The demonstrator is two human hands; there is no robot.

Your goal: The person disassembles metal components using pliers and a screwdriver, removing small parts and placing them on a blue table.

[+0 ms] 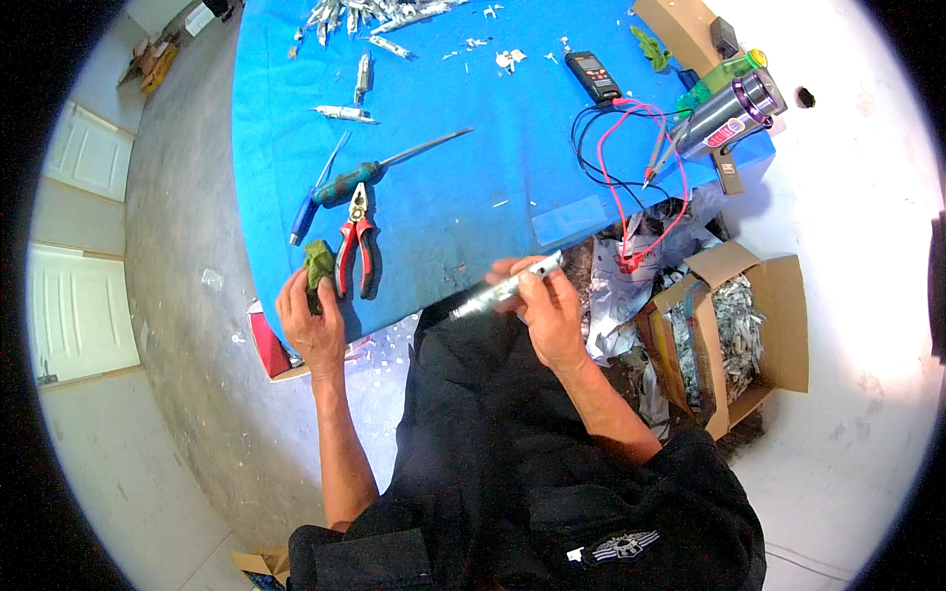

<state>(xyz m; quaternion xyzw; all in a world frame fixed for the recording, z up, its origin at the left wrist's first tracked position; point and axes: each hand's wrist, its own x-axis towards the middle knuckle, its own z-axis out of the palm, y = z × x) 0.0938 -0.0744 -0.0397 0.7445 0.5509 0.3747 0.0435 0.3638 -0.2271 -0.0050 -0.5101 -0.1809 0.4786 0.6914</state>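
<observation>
My left hand (310,322) is at the table's left front edge, its fingers closed on a crumpled green cloth (318,259). In front of my lap, my right hand (552,313) grips a narrow, shiny silver metal piece (507,286) slanting up to the right; its lower end is slightly blurred. Just right of the cloth lie pliers (356,236) with red and black handles. Beyond them rests a large screwdriver (353,182) with a teal handle. A slim blue-handled tool (307,212) crosses beside it.
Similar silver pieces (345,114) and a pile (355,15) of them lie toward the far left of the blue-covered table (443,197). A black meter (593,77) with red and black leads and a thermos (724,116) stay at the right. A cardboard box (788,325) holds silver scraps.
</observation>
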